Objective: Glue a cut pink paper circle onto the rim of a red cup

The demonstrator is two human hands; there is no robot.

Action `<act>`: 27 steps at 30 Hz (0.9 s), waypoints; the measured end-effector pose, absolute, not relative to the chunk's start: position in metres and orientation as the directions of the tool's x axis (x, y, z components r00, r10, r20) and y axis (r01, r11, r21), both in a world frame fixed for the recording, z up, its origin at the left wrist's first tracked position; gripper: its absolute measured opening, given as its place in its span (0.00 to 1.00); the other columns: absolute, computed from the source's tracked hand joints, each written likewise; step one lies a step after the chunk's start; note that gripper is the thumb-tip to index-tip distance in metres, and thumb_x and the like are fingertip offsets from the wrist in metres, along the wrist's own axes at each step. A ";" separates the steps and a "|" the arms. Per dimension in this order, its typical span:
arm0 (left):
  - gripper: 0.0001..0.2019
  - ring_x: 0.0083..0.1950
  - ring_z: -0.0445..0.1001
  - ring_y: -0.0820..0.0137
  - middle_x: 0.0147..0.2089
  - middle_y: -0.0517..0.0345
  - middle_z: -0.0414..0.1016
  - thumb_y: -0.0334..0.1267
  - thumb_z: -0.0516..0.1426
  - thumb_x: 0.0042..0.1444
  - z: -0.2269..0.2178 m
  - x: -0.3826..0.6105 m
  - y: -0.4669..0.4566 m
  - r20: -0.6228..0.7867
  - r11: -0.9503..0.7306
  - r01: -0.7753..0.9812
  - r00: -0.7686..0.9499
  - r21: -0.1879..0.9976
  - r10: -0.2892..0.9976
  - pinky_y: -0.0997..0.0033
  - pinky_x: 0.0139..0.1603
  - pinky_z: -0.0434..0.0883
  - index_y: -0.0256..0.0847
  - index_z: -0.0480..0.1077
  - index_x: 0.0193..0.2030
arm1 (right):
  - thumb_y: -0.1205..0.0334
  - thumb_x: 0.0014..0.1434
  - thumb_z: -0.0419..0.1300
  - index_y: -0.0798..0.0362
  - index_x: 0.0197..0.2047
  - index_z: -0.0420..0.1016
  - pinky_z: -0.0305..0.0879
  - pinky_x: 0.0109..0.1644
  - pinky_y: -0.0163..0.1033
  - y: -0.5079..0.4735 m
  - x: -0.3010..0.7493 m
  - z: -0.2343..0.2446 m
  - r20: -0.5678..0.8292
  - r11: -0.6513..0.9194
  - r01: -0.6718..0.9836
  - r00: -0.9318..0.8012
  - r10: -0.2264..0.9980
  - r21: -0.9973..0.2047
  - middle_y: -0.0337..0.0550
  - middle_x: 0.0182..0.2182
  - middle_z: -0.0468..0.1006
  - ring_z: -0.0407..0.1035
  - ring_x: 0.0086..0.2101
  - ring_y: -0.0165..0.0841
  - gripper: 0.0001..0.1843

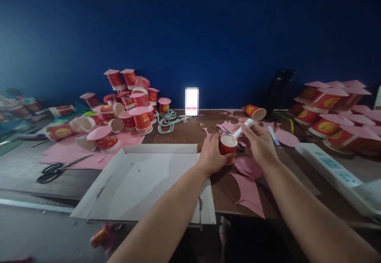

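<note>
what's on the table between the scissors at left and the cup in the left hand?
Head view: a flat white cardboard sheet fills most of the stretch between the scissors and the red paper cup held in the left hand.

I can read no text anywhere from here. The red paper cups (139, 118) heaped at the back of the brown surface (190, 134) carry round yellow emblems, too blurred to make out. The glowing white rectangle (191, 101) at the far edge shows only glare.
</note>
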State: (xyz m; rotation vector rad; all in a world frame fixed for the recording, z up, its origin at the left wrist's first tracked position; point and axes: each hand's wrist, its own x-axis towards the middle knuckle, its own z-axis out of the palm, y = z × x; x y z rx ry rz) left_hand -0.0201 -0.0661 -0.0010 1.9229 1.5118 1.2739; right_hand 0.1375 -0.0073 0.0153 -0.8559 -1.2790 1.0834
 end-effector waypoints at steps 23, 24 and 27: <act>0.39 0.62 0.63 0.55 0.63 0.45 0.63 0.38 0.64 0.45 0.000 -0.024 -0.068 0.374 -0.373 0.423 0.084 0.826 0.924 0.52 0.64 0.60 0.41 0.55 0.65 | 0.45 0.53 0.63 0.47 0.51 0.74 0.74 0.36 0.37 -0.006 0.140 0.015 0.318 0.318 -0.052 -0.007 0.948 -0.947 0.41 0.39 0.80 0.75 0.34 0.33 0.25; 0.39 0.62 0.63 0.55 0.63 0.45 0.64 0.38 0.64 0.45 0.000 -0.024 -0.068 0.377 -0.374 0.431 0.082 0.821 0.923 0.51 0.64 0.60 0.41 0.55 0.65 | 0.45 0.53 0.63 0.47 0.51 0.74 0.74 0.36 0.37 -0.006 0.140 0.015 0.318 0.317 -0.051 -0.008 0.948 -0.947 0.41 0.39 0.80 0.75 0.34 0.33 0.25; 0.42 0.63 0.61 0.54 0.62 0.43 0.64 0.44 0.66 0.43 0.000 -0.023 -0.068 0.394 -0.380 0.480 0.074 0.791 0.916 0.51 0.64 0.58 0.40 0.56 0.65 | 0.45 0.53 0.63 0.47 0.49 0.75 0.74 0.36 0.37 -0.007 0.140 0.015 0.315 0.314 -0.057 -0.006 0.949 -0.948 0.41 0.40 0.80 0.75 0.34 0.33 0.24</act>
